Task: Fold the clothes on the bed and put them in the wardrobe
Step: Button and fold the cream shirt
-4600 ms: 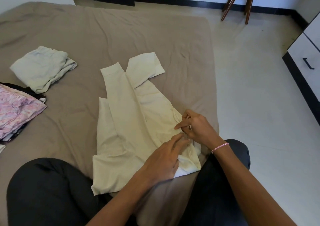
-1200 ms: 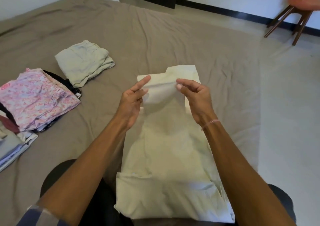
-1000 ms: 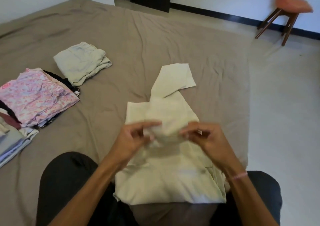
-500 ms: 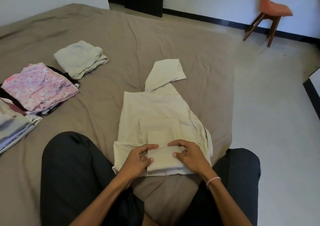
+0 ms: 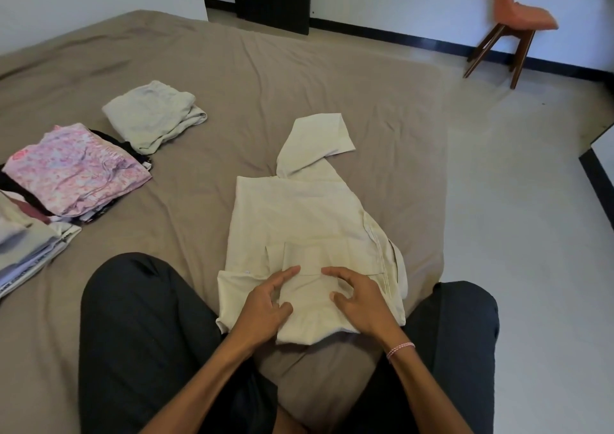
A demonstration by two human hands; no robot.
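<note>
A: Where is the cream shirt point(image 5: 299, 221)?

B: Flat on the bed point(image 5: 299, 78), directly under both hands and running away from them. Its near part carries a narrow folded panel, and that panel lies between the two palms.

A: And the hands, are they gripping it?

B: No. The left hand point(image 5: 262, 304) rests on the panel's left edge with its fingers loosely spread and the forefinger stretched forward. The right hand point(image 5: 362, 304) rests on the right edge, fingers gently arched, tips on the cloth. Neither pinches or curls round anything — both lie slack and wide on the fabric.

A: Any of the shirt beyond the fingertips?

B: One short sleeve point(image 5: 315, 138) sticks out past the far end of the body, well ahead of the gap between the hands.

A: What lies further out?

B: Ahead of the left hand and off to its outer side is a folded pale garment point(image 5: 153, 114). Nearer and further left, a pink floral garment point(image 5: 76, 171) sits atop a dark piece, with a stack of folded clothes point(image 5: 23, 247) beside it at the frame's edge. The person's dark trousers point(image 5: 139, 334) flank both wrists, and a pink-and-white bracelet point(image 5: 400, 349) circles the right one. Beyond the right hand the bed ends at a pale floor point(image 5: 515, 201) — far ahead on that side stands an orange chair point(image 5: 511, 25) with wooden legs.
</note>
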